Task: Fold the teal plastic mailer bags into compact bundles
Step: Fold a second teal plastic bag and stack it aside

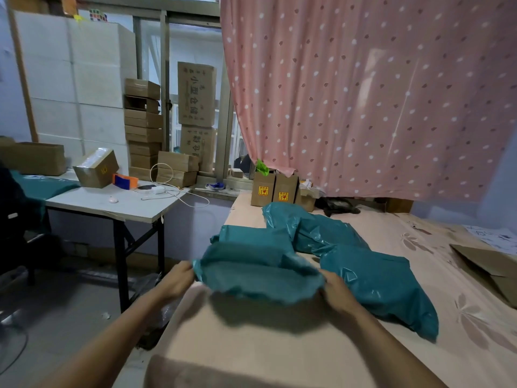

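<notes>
We grip one teal mailer bag (pixel 257 273) in both hands (pixel 179 278), mid-fold above the bed (pixel 265 345), with loose bags (pixel 372 278) seemingly still waiting.

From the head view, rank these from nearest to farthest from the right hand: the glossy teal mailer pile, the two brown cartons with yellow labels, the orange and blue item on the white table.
1. Glossy teal mailer pile: on the bed, just beside the right hand.
2. Brown cartons with yellow labels: at the bed's far end, below the curtain.
3. Orange and blue item: far left, across the gap, on the white table.
</notes>
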